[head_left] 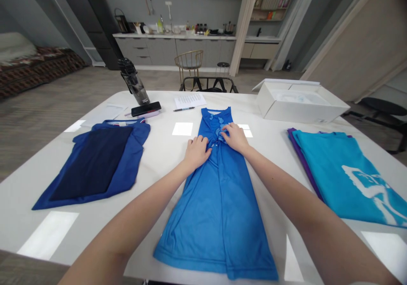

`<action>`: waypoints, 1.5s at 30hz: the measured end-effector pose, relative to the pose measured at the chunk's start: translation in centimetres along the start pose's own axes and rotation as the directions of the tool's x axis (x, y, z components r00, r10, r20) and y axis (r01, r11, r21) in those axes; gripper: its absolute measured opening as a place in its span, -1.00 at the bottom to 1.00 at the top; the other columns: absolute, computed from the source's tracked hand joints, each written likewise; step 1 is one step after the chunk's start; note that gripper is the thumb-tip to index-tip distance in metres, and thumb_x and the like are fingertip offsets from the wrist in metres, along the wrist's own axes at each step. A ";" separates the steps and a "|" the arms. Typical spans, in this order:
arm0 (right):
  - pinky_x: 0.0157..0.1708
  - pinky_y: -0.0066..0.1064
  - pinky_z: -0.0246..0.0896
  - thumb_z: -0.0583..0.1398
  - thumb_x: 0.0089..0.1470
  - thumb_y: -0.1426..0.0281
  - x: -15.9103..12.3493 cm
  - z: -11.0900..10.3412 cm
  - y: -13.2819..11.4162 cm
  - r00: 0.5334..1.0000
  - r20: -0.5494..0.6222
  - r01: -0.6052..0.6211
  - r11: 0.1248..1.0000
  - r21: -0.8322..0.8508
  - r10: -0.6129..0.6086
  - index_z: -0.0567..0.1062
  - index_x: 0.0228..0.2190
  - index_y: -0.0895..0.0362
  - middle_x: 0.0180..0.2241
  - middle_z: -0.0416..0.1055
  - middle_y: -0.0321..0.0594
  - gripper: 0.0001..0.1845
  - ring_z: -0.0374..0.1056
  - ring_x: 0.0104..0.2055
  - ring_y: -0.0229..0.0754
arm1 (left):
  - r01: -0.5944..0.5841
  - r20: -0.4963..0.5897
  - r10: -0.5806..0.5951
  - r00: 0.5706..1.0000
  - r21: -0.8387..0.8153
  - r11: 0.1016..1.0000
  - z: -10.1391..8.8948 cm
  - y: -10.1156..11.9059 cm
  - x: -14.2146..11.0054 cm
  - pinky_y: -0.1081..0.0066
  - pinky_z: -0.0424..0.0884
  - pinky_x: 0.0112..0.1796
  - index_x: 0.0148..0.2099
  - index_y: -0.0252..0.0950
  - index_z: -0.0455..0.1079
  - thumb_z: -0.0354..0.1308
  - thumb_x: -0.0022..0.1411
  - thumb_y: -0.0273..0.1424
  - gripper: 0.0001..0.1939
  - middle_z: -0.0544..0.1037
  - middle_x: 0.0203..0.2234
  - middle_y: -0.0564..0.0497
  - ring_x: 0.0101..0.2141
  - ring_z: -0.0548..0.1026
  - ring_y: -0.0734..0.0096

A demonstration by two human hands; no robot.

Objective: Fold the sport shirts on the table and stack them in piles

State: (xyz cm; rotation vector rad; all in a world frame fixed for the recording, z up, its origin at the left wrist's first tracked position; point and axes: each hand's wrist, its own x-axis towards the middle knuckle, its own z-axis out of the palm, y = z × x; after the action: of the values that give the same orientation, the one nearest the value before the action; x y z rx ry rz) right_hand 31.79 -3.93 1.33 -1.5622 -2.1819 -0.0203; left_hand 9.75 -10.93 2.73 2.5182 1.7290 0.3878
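Bare left forearm [143, 210]; bare right forearm [295, 200], small dark spot [272, 178]; slim fingers [229, 128].

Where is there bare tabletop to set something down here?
The white table is bare between the dark-blue clothes, left forearm and blue garment, and between that garment, right forearm, white box and turquoise garment. It is crowded at far left, around the phone and papers, and where the left hand and right hand touch the blue garment.
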 end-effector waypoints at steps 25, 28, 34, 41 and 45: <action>-0.21 -0.35 0.10 0.16 0.29 0.47 -9.8 -3.6 -12.1 0.917 0.317 0.269 0.962 -0.042 -0.243 0.57 -0.11 0.07 -0.10 0.46 -0.13 -0.79 0.39 -0.06 -0.08 | 0.141 0.187 -0.144 0.972 0.030 0.990 -4.1 2.6 -14.5 0.19 0.41 -0.04 -0.10 -0.25 0.51 0.02 0.40 -0.26 -0.73 0.64 -0.11 -0.15 -0.08 0.59 0.11; -0.22 -0.34 0.09 0.15 0.30 0.45 -10.8 -3.9 -11.4 0.928 0.292 0.259 0.964 -0.062 -0.231 0.58 -0.11 0.07 -0.10 0.46 -0.12 -0.79 0.39 -0.07 -0.07 | 0.117 0.179 -0.118 0.977 0.014 0.993 -4.1 2.9 -15.5 0.20 0.42 -0.06 -0.08 -0.24 0.50 0.03 0.41 -0.28 -0.75 0.66 -0.17 -0.14 -0.11 0.61 0.11; -0.17 -0.30 0.07 0.09 0.38 0.38 -13.9 -3.7 -12.3 0.904 0.297 0.348 0.933 -0.087 -0.309 0.56 -0.02 0.08 -0.10 0.46 -0.07 -0.72 0.39 -0.09 -0.05 | 0.128 0.188 -0.127 0.974 0.006 0.992 -3.7 3.9 -17.2 0.22 0.44 -0.10 0.01 -0.18 0.48 0.04 0.42 -0.27 -0.75 0.66 -0.19 -0.14 -0.13 0.62 0.08; -0.15 -0.29 0.08 0.07 0.35 0.46 -15.9 -4.7 -12.7 0.932 0.240 0.293 0.954 -0.056 -0.272 0.53 -0.05 0.10 -0.08 0.47 -0.08 -0.73 0.39 -0.08 -0.05 | 0.175 0.241 -0.178 0.954 0.037 0.984 -5.1 5.0 -19.5 0.21 0.48 -0.18 0.02 -0.20 0.48 0.06 0.36 -0.27 -0.72 0.63 -0.17 -0.19 -0.15 0.63 0.01; -0.18 -0.31 0.12 0.11 0.34 0.42 -16.9 -6.0 -12.4 0.941 0.239 0.256 0.966 -0.038 -0.240 0.52 -0.02 0.09 -0.07 0.47 -0.08 -0.75 0.40 -0.07 -0.03 | 0.186 0.244 -0.172 0.955 -0.039 0.982 -6.2 6.1 -20.1 0.22 0.49 -0.16 0.01 -0.19 0.49 0.08 0.34 -0.28 -0.73 0.64 -0.19 -0.15 -0.16 0.63 0.06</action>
State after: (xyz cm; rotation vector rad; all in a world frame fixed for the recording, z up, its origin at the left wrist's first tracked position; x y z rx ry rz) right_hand 26.97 -25.08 3.53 -1.3719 -2.5775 0.0088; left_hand 7.02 -32.35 6.42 2.2340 1.7994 0.1166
